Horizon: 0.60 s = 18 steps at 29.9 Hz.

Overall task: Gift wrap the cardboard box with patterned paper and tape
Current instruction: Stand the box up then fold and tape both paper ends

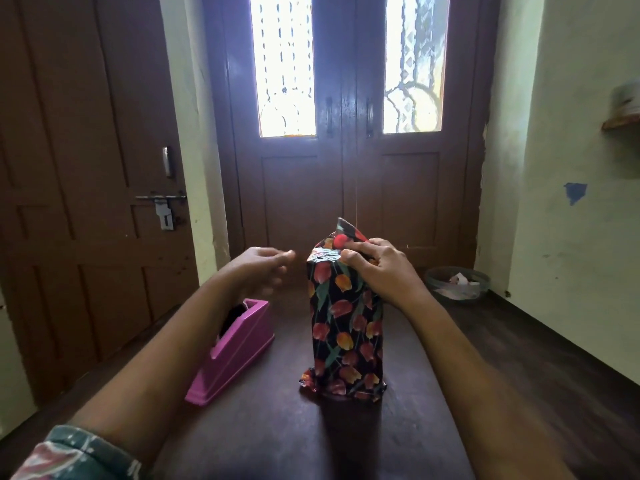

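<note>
Head view: a dark wooden table [433,393] faces a brown double door [346,188] with bright frosted panes, a second brown door [86,168] to the left and a pale wall [571,202] to the right. A pink tape dispenser [235,351] sits left of the box [346,323]. The box stands upright mid-table, sheathed in black patterned paper [341,344] with red and orange tulips, crumpled at its base. The right hand [384,268] pinches the folded paper on top. The left hand [263,268] hovers beside the box, loosely curled and blurred; I cannot tell whether it holds anything.
</note>
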Motion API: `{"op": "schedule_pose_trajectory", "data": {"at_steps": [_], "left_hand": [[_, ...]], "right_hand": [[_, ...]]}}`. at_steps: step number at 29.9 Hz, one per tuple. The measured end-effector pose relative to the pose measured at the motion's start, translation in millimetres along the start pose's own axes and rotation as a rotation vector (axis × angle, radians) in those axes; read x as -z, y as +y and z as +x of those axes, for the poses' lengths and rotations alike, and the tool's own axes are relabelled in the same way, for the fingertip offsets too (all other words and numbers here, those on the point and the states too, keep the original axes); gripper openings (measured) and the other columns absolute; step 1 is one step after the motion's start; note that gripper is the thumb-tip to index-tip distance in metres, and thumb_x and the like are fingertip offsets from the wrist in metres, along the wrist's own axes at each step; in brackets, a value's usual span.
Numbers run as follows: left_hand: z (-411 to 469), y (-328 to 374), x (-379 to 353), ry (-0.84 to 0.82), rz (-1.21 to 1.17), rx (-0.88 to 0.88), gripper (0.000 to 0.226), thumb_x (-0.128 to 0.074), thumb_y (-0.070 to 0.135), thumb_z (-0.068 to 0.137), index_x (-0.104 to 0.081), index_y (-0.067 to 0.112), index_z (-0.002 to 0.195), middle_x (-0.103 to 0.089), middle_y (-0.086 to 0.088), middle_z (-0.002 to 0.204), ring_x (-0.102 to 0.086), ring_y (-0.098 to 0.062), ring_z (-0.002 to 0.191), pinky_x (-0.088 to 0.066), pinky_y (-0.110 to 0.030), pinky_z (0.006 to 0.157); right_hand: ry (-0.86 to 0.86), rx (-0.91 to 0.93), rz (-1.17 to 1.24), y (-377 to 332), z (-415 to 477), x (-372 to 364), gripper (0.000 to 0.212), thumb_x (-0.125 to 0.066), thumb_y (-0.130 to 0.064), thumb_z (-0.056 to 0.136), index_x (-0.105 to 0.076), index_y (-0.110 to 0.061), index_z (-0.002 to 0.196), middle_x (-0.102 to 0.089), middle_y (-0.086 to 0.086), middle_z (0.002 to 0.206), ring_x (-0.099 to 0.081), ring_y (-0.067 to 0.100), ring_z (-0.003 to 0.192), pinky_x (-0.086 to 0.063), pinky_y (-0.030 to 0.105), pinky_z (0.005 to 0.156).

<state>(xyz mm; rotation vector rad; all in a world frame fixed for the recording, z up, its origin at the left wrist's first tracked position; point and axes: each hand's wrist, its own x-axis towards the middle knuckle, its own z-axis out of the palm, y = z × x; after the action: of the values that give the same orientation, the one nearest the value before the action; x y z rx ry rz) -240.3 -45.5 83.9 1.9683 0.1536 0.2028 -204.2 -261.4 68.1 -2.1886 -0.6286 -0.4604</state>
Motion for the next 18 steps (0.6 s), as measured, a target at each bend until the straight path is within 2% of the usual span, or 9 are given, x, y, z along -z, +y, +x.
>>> {"op": "schedule_pose_trajectory", "data": {"at_steps": [2,4,7,10,12,15,18], "left_hand": [[4,-15,22,0.087,0.163,0.071,0.029,-0.062,0.029,0.089,-0.063,0.003,0.103,-0.057,-0.006,0.078,-0.05,-0.014,0.062,-0.041,-0.024,0.055],[5,-36,45,0.151,0.322,0.177,0.03,-0.064,0.027,0.088,-0.061,-0.001,0.1,-0.057,-0.009,0.077,-0.051,-0.018,0.063,-0.04,-0.025,0.054],[-1,-66,65,0.242,0.521,0.344,0.033,-0.066,0.032,0.084,-0.061,0.003,0.1,-0.063,-0.014,0.092,-0.061,-0.024,0.082,-0.051,-0.033,0.068],[-7,-82,68,0.298,0.639,0.447,0.03,-0.064,0.037,0.086,-0.063,0.008,0.083,-0.065,-0.011,0.087,-0.064,-0.023,0.082,-0.053,-0.032,0.074],[-10,-84,66,0.274,0.601,0.492,0.031,-0.06,0.037,0.089,-0.062,0.007,0.08,-0.065,-0.013,0.09,-0.064,-0.026,0.084,-0.052,-0.034,0.078],[-18,-81,64,0.178,0.432,0.548,0.029,-0.049,0.027,0.096,-0.059,0.0,0.093,-0.056,-0.015,0.083,-0.055,-0.027,0.08,-0.047,-0.043,0.092],[-24,-76,67,0.116,0.366,0.589,0.03,-0.047,0.027,0.096,-0.056,-0.002,0.1,-0.052,-0.015,0.085,-0.051,-0.027,0.078,-0.044,-0.04,0.085]], "right_hand": [[0.013,0.016,0.002,0,0,-1,0.042,-0.047,-0.051,0.09,-0.056,-0.033,0.126,-0.036,0.005,0.145,-0.04,0.025,0.128,-0.037,0.039,0.101],[0.027,0.024,-0.001,0,0,-1,0.039,-0.048,-0.049,0.09,-0.057,-0.034,0.125,-0.038,0.005,0.144,-0.042,0.024,0.126,-0.037,0.037,0.1],[0.027,0.022,0.007,-1,0,-1,0.04,-0.048,-0.049,0.09,-0.057,-0.032,0.125,-0.037,0.005,0.144,-0.042,0.025,0.126,-0.037,0.037,0.098],[0.026,0.017,0.011,-1,0,-1,0.041,-0.047,-0.05,0.09,-0.057,-0.032,0.126,-0.037,0.005,0.144,-0.042,0.025,0.125,-0.038,0.038,0.097],[0.027,0.016,0.007,-2,-1,-1,0.041,-0.047,-0.049,0.09,-0.056,-0.032,0.126,-0.036,0.005,0.144,-0.042,0.025,0.126,-0.038,0.037,0.095],[0.034,0.021,-0.002,-3,-2,-1,0.041,-0.047,-0.048,0.091,-0.056,-0.032,0.127,-0.036,0.005,0.144,-0.041,0.025,0.127,-0.038,0.037,0.096],[0.037,0.018,-0.006,-2,-3,-1,0.042,-0.046,-0.049,0.091,-0.055,-0.031,0.127,-0.036,0.004,0.144,-0.041,0.025,0.127,-0.038,0.038,0.095]]}}
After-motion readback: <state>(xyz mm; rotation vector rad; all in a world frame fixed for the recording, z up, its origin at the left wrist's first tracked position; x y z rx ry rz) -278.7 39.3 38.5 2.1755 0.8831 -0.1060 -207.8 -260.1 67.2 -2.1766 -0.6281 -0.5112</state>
